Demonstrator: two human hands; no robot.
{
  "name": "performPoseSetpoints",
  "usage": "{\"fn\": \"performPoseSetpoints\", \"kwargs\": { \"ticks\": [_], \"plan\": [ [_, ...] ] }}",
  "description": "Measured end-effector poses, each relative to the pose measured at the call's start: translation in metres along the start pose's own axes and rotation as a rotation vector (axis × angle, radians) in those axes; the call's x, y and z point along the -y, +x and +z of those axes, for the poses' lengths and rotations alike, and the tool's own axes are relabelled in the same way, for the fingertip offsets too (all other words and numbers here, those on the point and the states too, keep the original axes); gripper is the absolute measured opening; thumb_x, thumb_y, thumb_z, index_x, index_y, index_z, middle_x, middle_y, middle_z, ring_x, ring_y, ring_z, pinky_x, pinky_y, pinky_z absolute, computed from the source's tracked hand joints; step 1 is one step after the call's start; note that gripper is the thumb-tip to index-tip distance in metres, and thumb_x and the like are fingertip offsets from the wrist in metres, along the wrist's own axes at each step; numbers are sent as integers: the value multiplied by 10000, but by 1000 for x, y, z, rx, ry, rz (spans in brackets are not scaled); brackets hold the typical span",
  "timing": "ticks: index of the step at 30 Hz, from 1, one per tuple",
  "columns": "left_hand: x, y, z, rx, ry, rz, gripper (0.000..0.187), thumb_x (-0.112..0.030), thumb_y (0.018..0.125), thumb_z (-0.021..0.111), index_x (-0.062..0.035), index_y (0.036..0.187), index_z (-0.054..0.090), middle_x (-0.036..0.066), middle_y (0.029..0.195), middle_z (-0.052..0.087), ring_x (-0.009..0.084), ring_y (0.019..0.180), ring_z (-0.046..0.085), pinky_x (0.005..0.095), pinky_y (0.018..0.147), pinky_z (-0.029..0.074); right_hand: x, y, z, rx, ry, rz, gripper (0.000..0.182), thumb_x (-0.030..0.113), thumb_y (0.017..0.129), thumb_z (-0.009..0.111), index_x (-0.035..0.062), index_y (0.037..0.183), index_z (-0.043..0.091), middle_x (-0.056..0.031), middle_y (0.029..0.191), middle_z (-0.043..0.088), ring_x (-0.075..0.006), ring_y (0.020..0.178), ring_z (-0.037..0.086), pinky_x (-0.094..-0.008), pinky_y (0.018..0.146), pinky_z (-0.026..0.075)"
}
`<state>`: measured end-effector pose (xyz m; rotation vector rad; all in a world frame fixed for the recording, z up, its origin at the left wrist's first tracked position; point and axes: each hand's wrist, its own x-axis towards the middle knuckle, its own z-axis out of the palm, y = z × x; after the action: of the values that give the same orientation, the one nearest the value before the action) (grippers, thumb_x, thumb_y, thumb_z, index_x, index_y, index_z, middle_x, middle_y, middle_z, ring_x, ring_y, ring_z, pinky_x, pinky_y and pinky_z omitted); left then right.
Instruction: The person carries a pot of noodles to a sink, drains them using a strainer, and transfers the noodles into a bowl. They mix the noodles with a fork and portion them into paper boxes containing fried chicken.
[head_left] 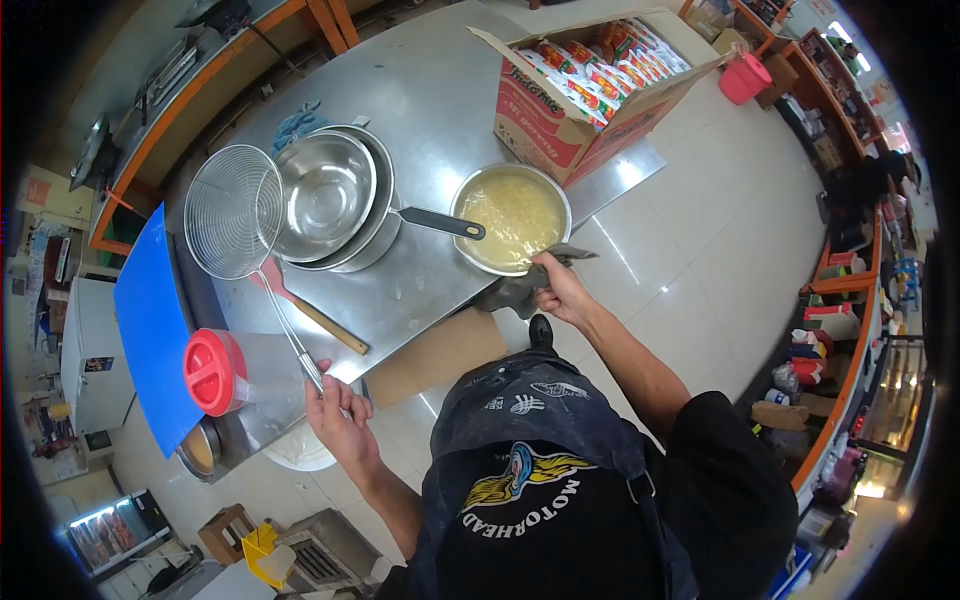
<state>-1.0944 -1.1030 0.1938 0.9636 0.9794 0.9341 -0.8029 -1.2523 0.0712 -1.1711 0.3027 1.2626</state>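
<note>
My left hand (342, 420) is closed round the metal handle of a wire skimmer (235, 212). Its round mesh basket is held up at the left, beside a stack of steel bowls (328, 195). My right hand (566, 290) grips a dark cloth (515, 294) against the near rim of a steel pot (457, 197). Yellowish, cloudy liquid (510, 215) fills much of that pot, and pale strands seem to lie in it. Partly under the skimmer's handle lies a red-bladed spatula with a wooden handle (335, 332).
A black pan handle (440, 221) juts from the stack towards the pot. Behind the pot stands an open cardboard box (540, 120) of packets. A red-lidded clear container (214, 372) is near my left hand, beside a blue sheet (155, 330). The steel table (430, 110) ends close to me.
</note>
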Motion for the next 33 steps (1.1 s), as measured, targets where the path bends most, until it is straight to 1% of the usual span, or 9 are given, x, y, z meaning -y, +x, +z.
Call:
{"fn": "performPoseSetpoints", "kwargs": {
  "ticks": [1, 6, 8, 9, 11, 14, 27, 30, 33],
  "plan": [
    [0, -1, 0, -3, -1, 2, 229, -184, 935, 475, -26, 1100, 499, -43, 580, 315, 33, 404, 248, 193, 391, 253, 1, -2, 1, 1, 43, -1, 258, 339, 832, 553, 117, 792, 428, 48, 544, 275, -39, 386, 217, -187, 323, 158],
    [1, -2, -4, -1, -14, -3, 221, -177, 933, 473, -32, 1098, 499, -39, 578, 314, 36, 402, 252, 199, 393, 255, 8, 4, -5, -32, 30, 0, 249, 334, 833, 549, 111, 828, 439, 43, 544, 294, -43, 380, 237, -188, 327, 161],
    [0, -3, -6, 22, -18, -18, 225, -180, 932, 476, -36, 1102, 499, -38, 577, 312, 37, 402, 252, 202, 395, 256, 9, 6, -6, -93, -67, -114, 249, 332, 818, 547, 98, 797, 464, 32, 528, 313, -62, 376, 262, -207, 328, 166],
    [1, -3, -8, 25, -20, -19, 225, -180, 932, 476, -36, 1102, 499, -38, 577, 312, 37, 402, 252, 202, 395, 256, 8, 5, -4, -96, -67, -116, 249, 332, 818, 547, 98, 797, 464, 32, 528, 313, -62, 376, 262, -207, 328, 166],
    [3, -4, -11, 51, -30, -18, 226, -181, 931, 478, -38, 1105, 498, -38, 577, 311, 35, 403, 251, 201, 395, 254, 8, 3, 1, -234, -164, -183, 271, 337, 799, 545, 87, 719, 480, 12, 521, 356, -80, 378, 293, -226, 329, 169],
    [1, -5, -12, 54, -25, -21, 226, -183, 931, 479, -39, 1104, 497, -37, 576, 312, 35, 403, 251, 200, 395, 251, 7, 4, 1, -266, -231, -234, 307, 347, 782, 552, 82, 646, 477, -2, 522, 386, -93, 383, 317, -240, 330, 179],
    [-1, -5, -16, 73, -3, -32, 216, -168, 930, 471, -42, 1104, 494, -36, 572, 307, 37, 399, 251, 201, 390, 236, 7, -8, -7, -239, -272, -324, 296, 309, 783, 559, 51, 654, 491, -5, 485, 386, -97, 344, 308, -252, 318, 188],
    [-1, -4, -16, 70, -7, -27, 212, -164, 931, 466, -44, 1103, 495, -37, 569, 306, 37, 400, 252, 198, 389, 233, 5, -18, -6, -237, -295, -347, 282, 294, 785, 557, 38, 675, 516, -16, 491, 408, -106, 337, 325, -251, 311, 212],
    [3, -1, -18, 78, -12, -27, 214, -171, 929, 477, -43, 1099, 497, -38, 572, 308, 36, 401, 251, 196, 388, 230, 1, -19, -5, -213, -325, -322, 287, 310, 783, 556, 25, 750, 543, -32, 500, 421, -121, 342, 347, -254, 308, 234]
  ]
}}
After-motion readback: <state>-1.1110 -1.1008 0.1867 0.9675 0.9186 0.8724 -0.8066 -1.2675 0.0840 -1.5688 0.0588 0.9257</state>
